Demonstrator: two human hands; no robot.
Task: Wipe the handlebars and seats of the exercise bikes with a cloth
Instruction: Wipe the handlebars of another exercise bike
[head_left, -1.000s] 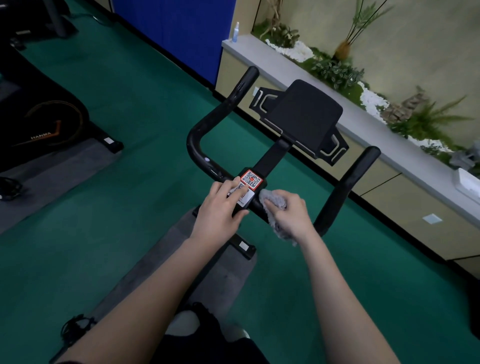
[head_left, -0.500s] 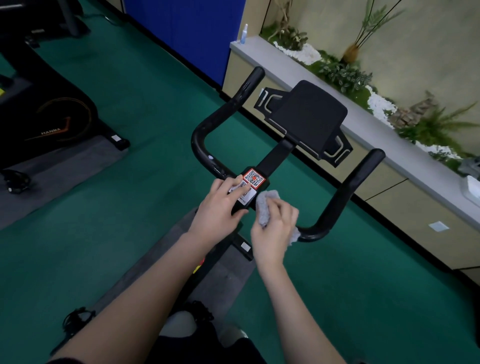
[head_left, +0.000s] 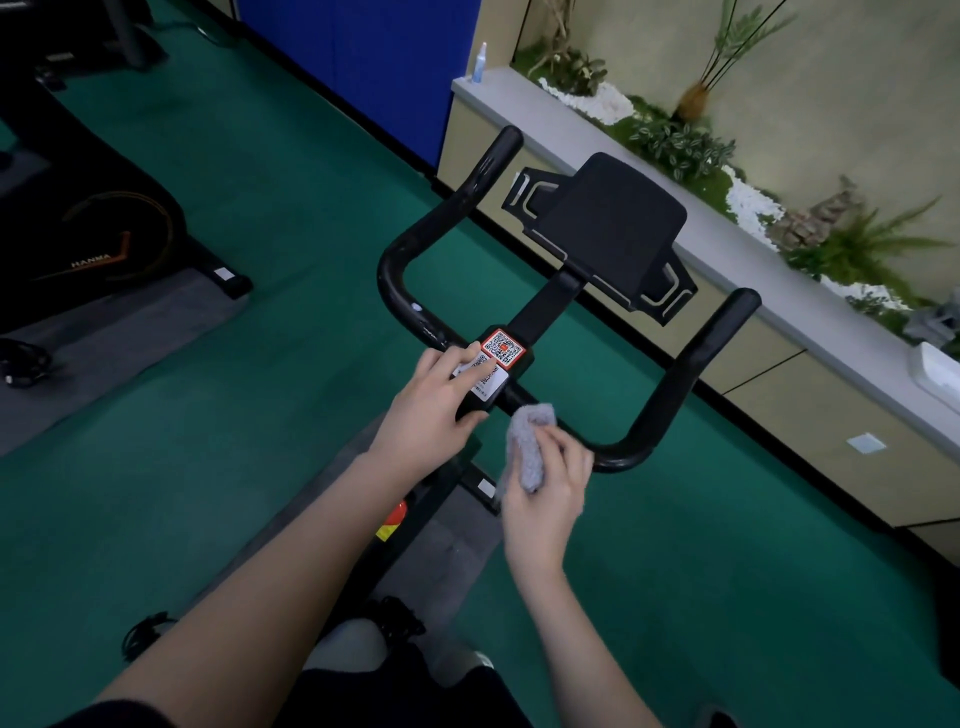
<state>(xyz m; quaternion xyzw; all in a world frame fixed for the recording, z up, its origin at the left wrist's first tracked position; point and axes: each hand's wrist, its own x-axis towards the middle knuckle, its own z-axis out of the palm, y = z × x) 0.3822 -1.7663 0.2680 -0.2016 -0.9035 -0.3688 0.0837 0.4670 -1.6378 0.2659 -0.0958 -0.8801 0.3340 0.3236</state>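
Up close: right hand (head_left: 545, 493) gripping a crumpled grey cloth (head_left: 530, 449), fingers curled round it, pressing it onto the black curved tubular handlebar (head_left: 670, 395) just right of the centre clamp. Left hand (head_left: 434, 410) resting on that clamp, fingers relaxed, fingertips touching the red-framed QR-code sticker (head_left: 501, 347). Beyond the fingertips, a black console pad (head_left: 613, 218).
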